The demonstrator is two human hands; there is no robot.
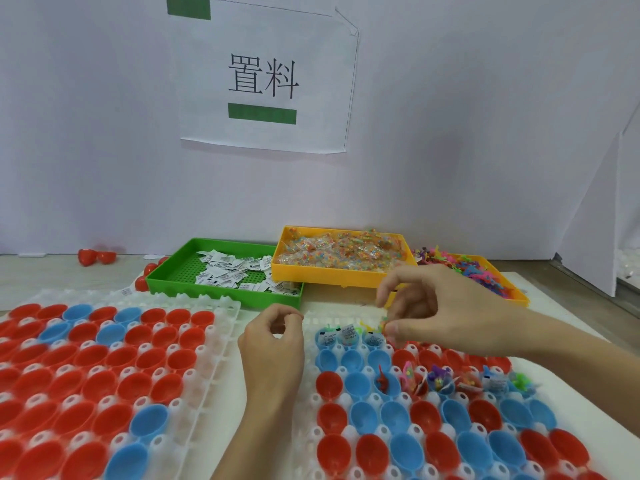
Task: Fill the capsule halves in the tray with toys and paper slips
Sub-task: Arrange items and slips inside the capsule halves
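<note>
Two white trays (221, 341) nearest, side by side, packed with red and blue capsule halves (367, 452) sitting mouth-up, likely so things drop straight in. Left tray all bare cups; right tray mostly bare in the near rows too. Further up the right tray, a row with small toys (438, 375) already in the cups, and at the far edge three blue halves carrying paper slips (346, 336). Barely started, by the look of it.

Above the gap between trays, left hand (273, 344) loosely curled, thumb and forefinger nearly meeting; whether anything sits between them, cannot tell. Right hand (446, 306) reaching in over the far row, thumb and fingers drawn together on something small and yellow-green, probably a toy; too small to name. Just beside the slip-filled blue halves, so the next cup lies right under those fingertips.

Beyond the hands, supply within easy reach: green tray (166, 278) of loose slips, yellow tray (311, 271) of bagged beads, another orange tray (519, 292) of bright figures. Farthest back, a printed sign (263, 77) on the wall.
</note>
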